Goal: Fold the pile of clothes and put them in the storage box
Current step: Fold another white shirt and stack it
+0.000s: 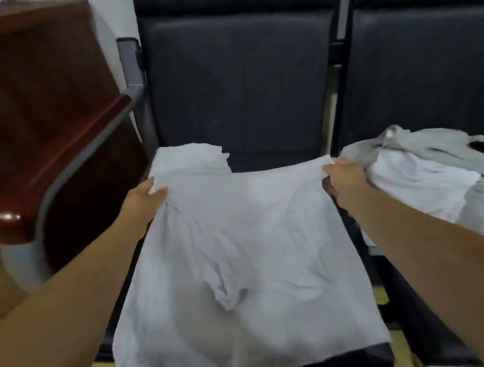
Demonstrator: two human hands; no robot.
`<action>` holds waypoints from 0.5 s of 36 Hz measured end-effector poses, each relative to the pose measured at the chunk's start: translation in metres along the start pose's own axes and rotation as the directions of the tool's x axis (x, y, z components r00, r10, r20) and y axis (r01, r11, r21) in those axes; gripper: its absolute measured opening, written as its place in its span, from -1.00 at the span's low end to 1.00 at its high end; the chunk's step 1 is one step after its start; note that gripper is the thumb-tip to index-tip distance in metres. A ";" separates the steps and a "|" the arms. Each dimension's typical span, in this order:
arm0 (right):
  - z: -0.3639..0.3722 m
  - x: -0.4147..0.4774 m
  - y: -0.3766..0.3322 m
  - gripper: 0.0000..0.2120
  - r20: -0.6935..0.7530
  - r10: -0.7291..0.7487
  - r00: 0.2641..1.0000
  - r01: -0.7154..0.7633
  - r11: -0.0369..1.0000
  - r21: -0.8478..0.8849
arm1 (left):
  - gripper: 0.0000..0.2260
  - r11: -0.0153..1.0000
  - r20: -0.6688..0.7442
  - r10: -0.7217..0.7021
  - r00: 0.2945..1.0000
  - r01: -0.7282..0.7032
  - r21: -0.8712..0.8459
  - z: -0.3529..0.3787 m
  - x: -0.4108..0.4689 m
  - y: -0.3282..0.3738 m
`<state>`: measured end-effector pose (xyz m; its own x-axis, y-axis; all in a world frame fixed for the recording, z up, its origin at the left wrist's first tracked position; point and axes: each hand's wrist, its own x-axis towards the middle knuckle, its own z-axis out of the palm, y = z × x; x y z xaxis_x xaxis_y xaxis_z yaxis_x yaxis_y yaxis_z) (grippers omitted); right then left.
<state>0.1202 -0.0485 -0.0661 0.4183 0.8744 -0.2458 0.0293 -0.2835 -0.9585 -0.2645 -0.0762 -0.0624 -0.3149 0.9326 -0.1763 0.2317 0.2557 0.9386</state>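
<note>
The person is holding a white thin cloth garment [242,258] by its far edge, and this garment is lying spread over the black padded seat [277,157] of a chair, with its near edge hanging a little over the front of the seat. The left hand [146,197] is gripping the far left corner of the garment: its grip is closed on the cloth, with the thumb lying on top. The right hand [343,180] is gripping the far right corner, and its grip is also closed on the cloth. Between the two hands the far edge is running almost straight, while a small bunch of folds is gathering near the middle of the garment. Beyond the left hand, more white cloth [190,161] is lying on the seat, and I cannot tell whether it is a part of the same garment. A loose pile of grey and white clothes [431,181] is resting on the neighbouring black seat, just beside the right hand. A dark red wooden armrest [54,173] is standing at the left of the chair.
</note>
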 end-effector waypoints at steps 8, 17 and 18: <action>0.020 0.013 0.026 -0.74 -0.036 0.026 0.999 -0.019 0.983 0.183 | -0.46 0.996 -0.023 -0.008 1.000 0.010 0.087 0.012 0.032 -0.016; 0.002 -0.066 0.030 -0.43 0.281 -0.264 0.922 0.385 0.689 -0.614 | -0.51 0.770 0.025 0.142 0.989 -0.127 0.625 -0.004 -0.022 -0.011; -0.002 -0.080 0.035 -0.41 0.344 -0.259 0.903 0.429 0.600 -0.675 | -0.60 0.725 0.075 0.199 0.977 -0.198 0.660 -0.005 -0.034 -0.013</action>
<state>0.0891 -0.1294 -0.0798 0.0582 0.9980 -0.0234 0.8099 -0.0609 -0.5834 -0.2616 -0.1122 -0.0674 -0.1929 0.9812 -0.0078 0.8373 0.1688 0.5200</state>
